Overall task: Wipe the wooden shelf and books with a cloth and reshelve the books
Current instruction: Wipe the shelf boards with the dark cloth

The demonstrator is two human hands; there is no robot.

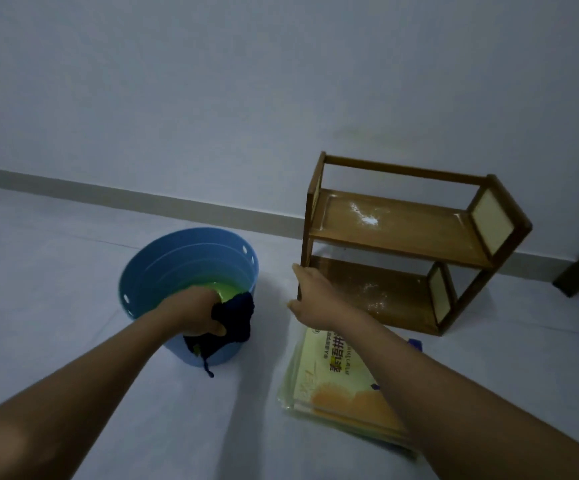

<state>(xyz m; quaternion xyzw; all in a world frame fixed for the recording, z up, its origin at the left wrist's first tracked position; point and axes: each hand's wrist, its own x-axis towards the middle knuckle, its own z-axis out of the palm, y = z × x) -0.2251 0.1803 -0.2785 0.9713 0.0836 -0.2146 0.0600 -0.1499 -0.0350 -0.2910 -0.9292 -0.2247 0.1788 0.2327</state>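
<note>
Dim, bluish-grey exposure throughout — soft focus, wide-angle bowing at edges, one glare patch on the shelf [367, 218] top board.

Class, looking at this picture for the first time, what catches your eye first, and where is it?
The blue bucket at centre left, where the left hand grips a dark cloth over its rim. To its right stands an empty wooden shelf dusted with white powder, the right hand at its side.

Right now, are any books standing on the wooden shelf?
No: both tiers of the wooden shelf are bare, and the books lie stacked on the floor.
</note>
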